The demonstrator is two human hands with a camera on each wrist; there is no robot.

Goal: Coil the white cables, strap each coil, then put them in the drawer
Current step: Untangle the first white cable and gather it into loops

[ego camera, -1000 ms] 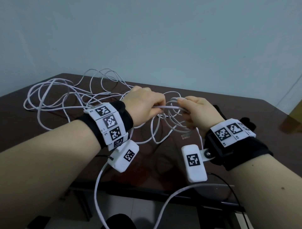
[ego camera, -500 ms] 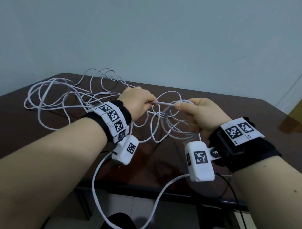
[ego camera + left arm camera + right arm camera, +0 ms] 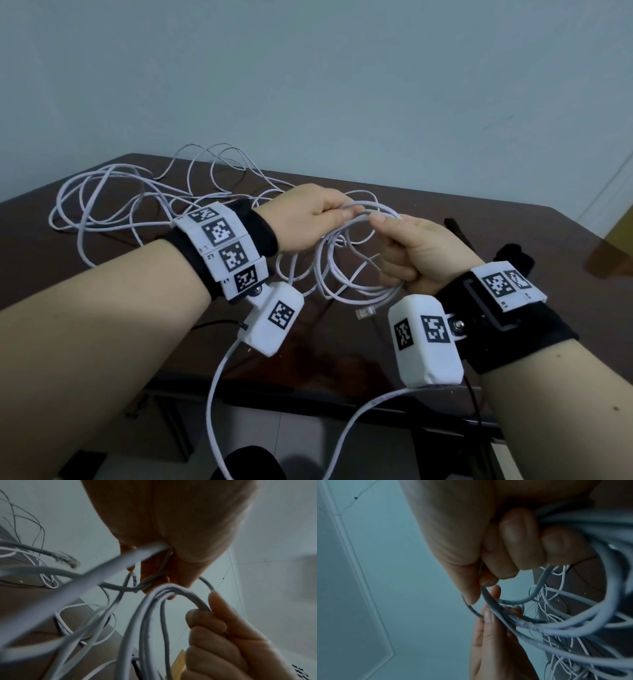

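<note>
A second ago the two hands met low over the tabletop with a short straight run of white cable [image 3: 346,260] stretched between them. Now both are raised, and the left hand [image 3: 310,219] is laying a fresh turn against the bundle of loops that the right hand [image 3: 416,253] holds. So the coil has gained a loop. Judging by how much cable still sprawls over the tabletop [image 3: 513,240] toward its far left corner, coiling is at an early stage, with strapping and the drawer not yet reached.

The left hand pinches the incoming strand between thumb and fingers. The right hand is fisted round the gathered loops, which hang below it just above the tabletop, a clear plug [image 3: 365,313] dangling at the bottom.

The head view shows the loose tangle and a dark strap-like thing [image 3: 454,228] by the right edge. The left wrist view alone shows the right hand's fingers [image 3: 205,620] curled over several parallel strands. The right wrist view shows that same grip [image 3: 513,545] from underneath.
</note>
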